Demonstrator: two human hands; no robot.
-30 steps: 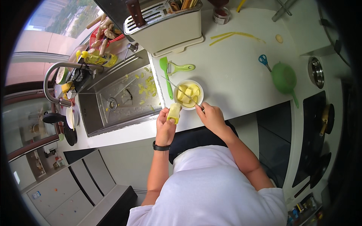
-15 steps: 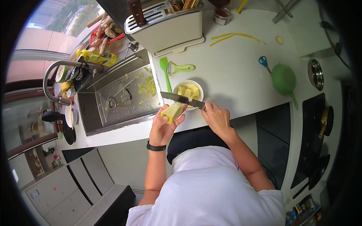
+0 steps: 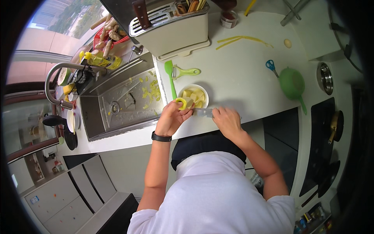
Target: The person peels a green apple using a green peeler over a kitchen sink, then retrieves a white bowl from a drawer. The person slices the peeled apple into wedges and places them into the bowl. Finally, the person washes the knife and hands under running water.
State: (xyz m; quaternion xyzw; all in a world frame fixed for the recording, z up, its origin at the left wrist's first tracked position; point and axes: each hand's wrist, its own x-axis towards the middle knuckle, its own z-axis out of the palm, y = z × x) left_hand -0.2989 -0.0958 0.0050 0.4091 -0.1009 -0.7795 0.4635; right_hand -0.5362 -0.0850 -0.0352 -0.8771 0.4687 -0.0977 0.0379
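My left hand (image 3: 170, 120), with a black band on the wrist, is closed around a peeled yellow-green vegetable piece (image 3: 187, 103). The piece is over the near-left rim of a white bowl (image 3: 206, 93), which holds several pale yellow chunks (image 3: 198, 94). My right hand (image 3: 226, 120), slightly blurred, grips a knife (image 3: 203, 112). Its blade points left, with the tip by my left fingers and under the vegetable. Beyond the bowl lie a green-handled peeler (image 3: 187, 72) and a flat green utensil (image 3: 170, 76) on the counter.
To the left is a steel sink (image 3: 91, 113) with scattered peelings (image 3: 150, 91) under a curved faucet (image 3: 48, 84). A cream knife block (image 3: 177, 35) stands at the back. Rightward are blue-handled scissors (image 3: 270, 65), a green strainer (image 3: 292, 84) and a steel bowl (image 3: 325, 78).
The vegetable piece has moved up and right over the bowl's rim and now shows its end. The knife has dropped lower, nearer me, with its blade turned.
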